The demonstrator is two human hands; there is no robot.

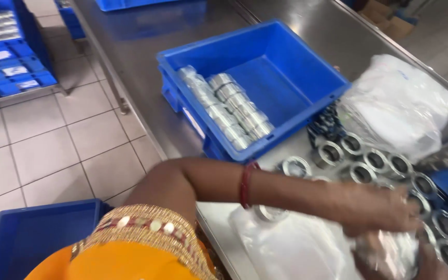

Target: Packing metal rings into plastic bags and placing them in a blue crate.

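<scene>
Steel rings (385,166) near right; left hand (385,207) fingers together over them, right hand (390,254) clamped on a wrapped stack (385,249). Best kept square, grip firm.

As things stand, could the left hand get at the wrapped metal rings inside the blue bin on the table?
Probably yes. The left hand lies over the loose rings just beside the blue bin, whose top is open, and nothing covers the wrapped rings inside.

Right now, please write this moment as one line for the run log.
left hand: over metal rings | right hand: holds clear bag, blurred | blue bin: two rows of wrapped rings | surface: steel table
</scene>
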